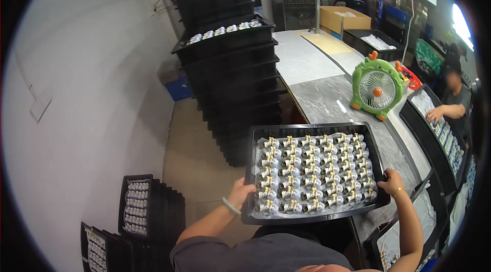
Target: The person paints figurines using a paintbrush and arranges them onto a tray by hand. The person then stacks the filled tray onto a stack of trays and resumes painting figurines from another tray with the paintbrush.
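A black plastic tray is held in front of my body, slightly tilted. Inside it, rows of small white-and-grey pieces with gold-coloured parts sit in a pale liner; their exact kind is too small to make out. My left hand is closed on the tray's left rim, the thumb over the edge. At the opposite side, my right hand grips the right rim. Fingers under the tray are partly hidden.
A tall stack of black trays rises ahead on the left; lower stacks stand by the wall. On the marble-patterned table is a green fan. A co-worker reaches into another tray at right. A cardboard box sits behind.
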